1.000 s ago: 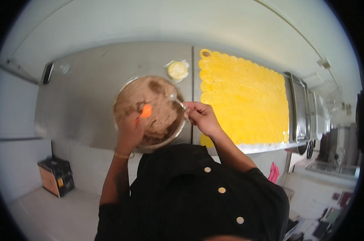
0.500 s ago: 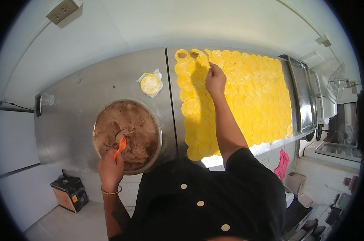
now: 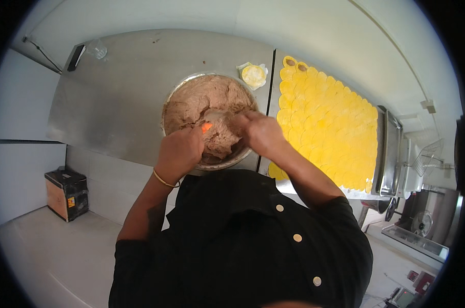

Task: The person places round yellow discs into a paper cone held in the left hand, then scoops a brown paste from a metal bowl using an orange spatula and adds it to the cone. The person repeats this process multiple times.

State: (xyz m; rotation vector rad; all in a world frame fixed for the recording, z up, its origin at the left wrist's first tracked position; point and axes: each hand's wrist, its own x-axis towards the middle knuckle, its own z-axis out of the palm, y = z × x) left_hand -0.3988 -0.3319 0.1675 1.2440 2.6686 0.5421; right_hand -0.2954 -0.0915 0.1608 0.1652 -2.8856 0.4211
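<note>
A large round metal bowl (image 3: 166, 127) stands in front of me, filled with a brown ground filling (image 3: 206, 92). Over its near left side, my left hand (image 3: 183, 149) is closed round an orange plastic spoon (image 3: 206, 127), whose end reaches into the filling. My right hand (image 3: 259, 132) is at the bowl's right side, fingers curled at the filling; what they grip is blurred and hidden. To the right, thin yellow dough rounds (image 3: 324, 123) overlap in rows. Small dabs of brown filling (image 3: 302, 67) lie on two rounds at the far left corner.
A small stack of yellow rounds on white wrapping (image 3: 254, 76) sits behind the bowl. The steel table (image 3: 114, 92) has a dark seam right of the bowl. Metal trays (image 3: 390, 154) are at the right end; a glass (image 3: 97, 49) stands far left. A black box (image 3: 67, 194) is on the floor.
My right hand has come back from the far left corner of the yellow rounds to the bowl. My left hand stays at the bowl with the orange spoon. The view has swung right.
</note>
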